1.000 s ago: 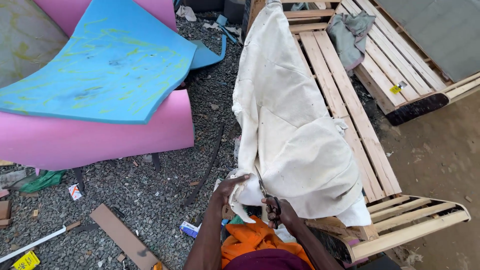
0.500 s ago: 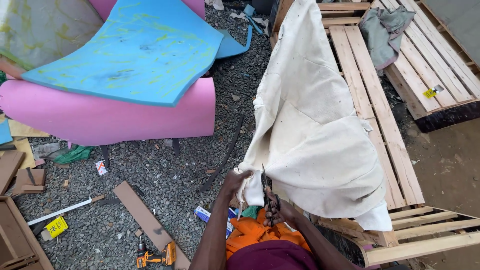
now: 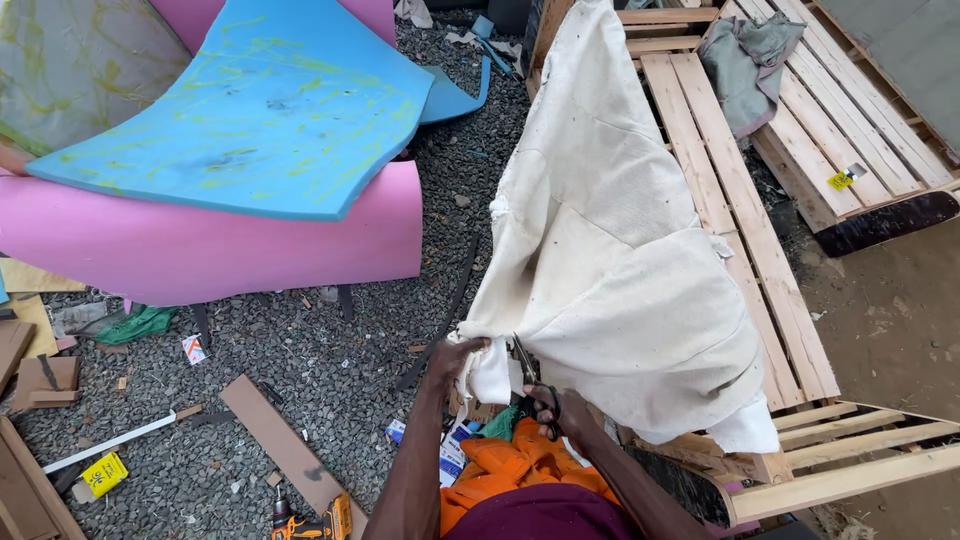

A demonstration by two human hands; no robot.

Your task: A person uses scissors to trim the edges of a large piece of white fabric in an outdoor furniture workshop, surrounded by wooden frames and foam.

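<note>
A big cream cloth point(image 3: 610, 240) lies draped over a wooden frame point(image 3: 740, 210) beside blue foam point(image 3: 260, 110). The left hand point(image 3: 458, 352) is closed, pinching the cloth's lower edge. The right hand point(image 3: 556, 408) grips scissors point(image 3: 528, 370), fingers through the handles, blades at that edge.

Cream canvas cloth point(image 3: 610, 250) draped over wooden frame point(image 3: 740, 220); left hand point(image 3: 458, 352) gripped edge, right hand point(image 3: 555, 408) held scissors point(image 3: 530, 375).

Cloth point(image 3: 610, 260) blocks ahead, pallet point(image 3: 760, 240) right, gravel point(image 3: 330, 350) open left
</note>
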